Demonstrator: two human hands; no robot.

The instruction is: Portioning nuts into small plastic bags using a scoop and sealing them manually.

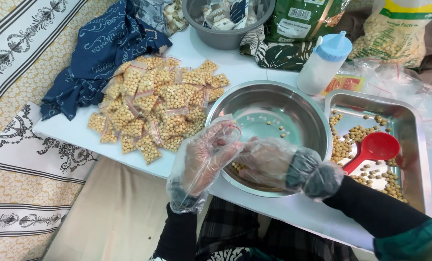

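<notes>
Both my hands wear clear plastic gloves over black sleeves. My left hand (pixel 204 159) holds a small clear zip bag (pixel 225 126) by its red-striped top, over the near rim of a round steel bowl (pixel 293 101). My right hand (pixel 269 162) reaches into the bowl's near side, fingers curled among the few yellow beans (pixel 236 167) there; what it grips is hidden. A pile of small filled bean bags (pixel 153 108) lies left of the bowl on the white table (pixel 75 133).
A steel tray (pixel 416 145) at right holds loose beans and a red scoop (pixel 373 149). Behind stand a white squeeze bottle with a blue cap (pixel 322 63), a grey bowl (pixel 225 26), large bean sacks (pixel 395 34), empty clear bags (pixel 395 79) and a blue cloth (pixel 100 53).
</notes>
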